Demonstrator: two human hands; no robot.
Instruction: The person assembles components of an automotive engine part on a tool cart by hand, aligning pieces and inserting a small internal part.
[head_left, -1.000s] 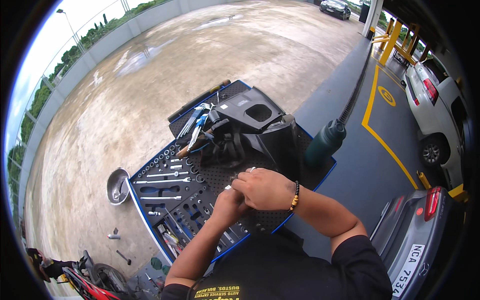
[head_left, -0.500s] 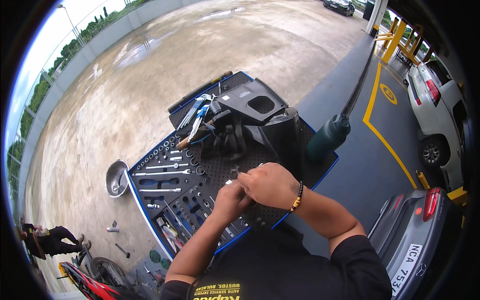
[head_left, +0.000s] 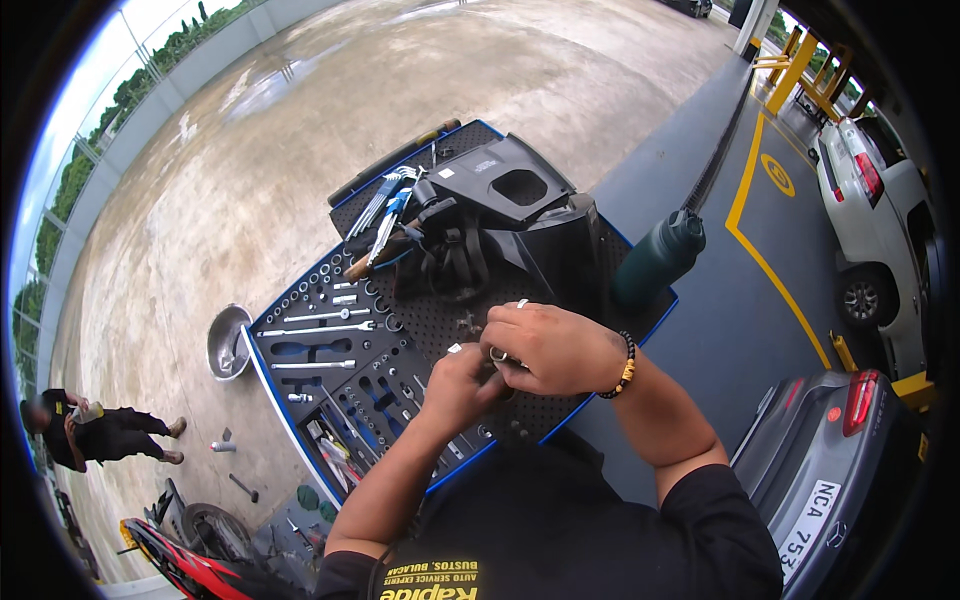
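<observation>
My right hand (head_left: 560,348) is closed, its fingers curled round a small, shiny round-ended metal part (head_left: 499,355). Against it rests my left hand (head_left: 462,388), fingers bent and pressed together; what they hold, if anything, is hidden. Both hands are above the near edge of a blue-edged tool trolley (head_left: 560,415) with a dark perforated top. Just beyond the fingertips lies a small metal piece (head_left: 467,323), too small to name. To the left, sockets and ratchet handles (head_left: 318,328) fill a black foam inlay.
Farther up the trolley are a black plastic cover (head_left: 500,180), hex keys (head_left: 385,212) and a wooden-handled tool (head_left: 375,262). A dark green bottle (head_left: 658,260) stands at right. A metal bowl (head_left: 229,342), red motorcycle (head_left: 185,560), another person (head_left: 105,430) and grey car (head_left: 810,470) surround it.
My right hand has turned and lifted slightly, bringing the small metal part into sight. The left hand stays close beside it. The view has shifted a little, showing more of the other person.
</observation>
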